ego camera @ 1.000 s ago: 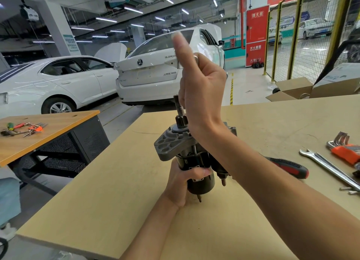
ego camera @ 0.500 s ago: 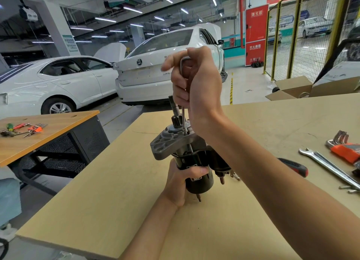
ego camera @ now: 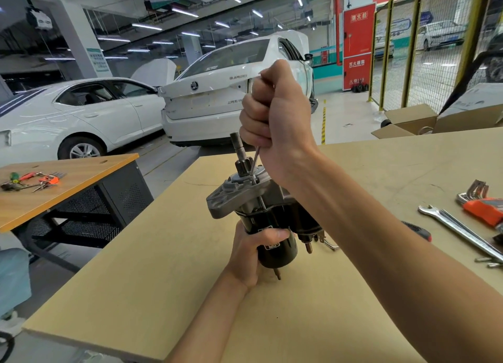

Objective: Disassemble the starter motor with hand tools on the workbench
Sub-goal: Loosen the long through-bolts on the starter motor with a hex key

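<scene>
Change: since the earlier frames the right hand [ego camera: 275, 120] has folded from a raised, straight finger into a full fist round the hex key [ego camera: 257, 169], and the starter motor [ego camera: 261, 218] leans a little more to the left.
Right hand: fingers and thumb curled tight round the upper end of the hex key, held above the motor; the forearm crosses in from the lower right.
Hex key: thin metal shaft coming out under the fist, slanting down past the pinion shaft [ego camera: 239, 150] and into the grey drive-end housing [ego camera: 231, 196] (where its tip ends I cannot tell).
Left hand: [ego camera: 251, 253] wrapped round the black cylindrical body from the left, thumb lying across its front, holding it.
Starter motor: stands tilted on the workbench [ego camera: 136, 294] near its middle, pinion end up, terminal stud [ego camera: 278, 275] at the bottom touching the board; the solenoid sits on its right side, partly behind the right forearm.
Tools on the bench: combination wrench [ego camera: 460, 229] to the right, orange-held hex key set [ego camera: 481, 204] just behind it, and a red-and-black screwdriver handle [ego camera: 419, 230] showing past the forearm.
Side table: [ego camera: 81, 177] on the left, well apart, with a small heap of tools [ego camera: 32, 180].
Background: two white cars [ego camera: 217, 95], a red cabinet and yellow mesh fencing.
</scene>
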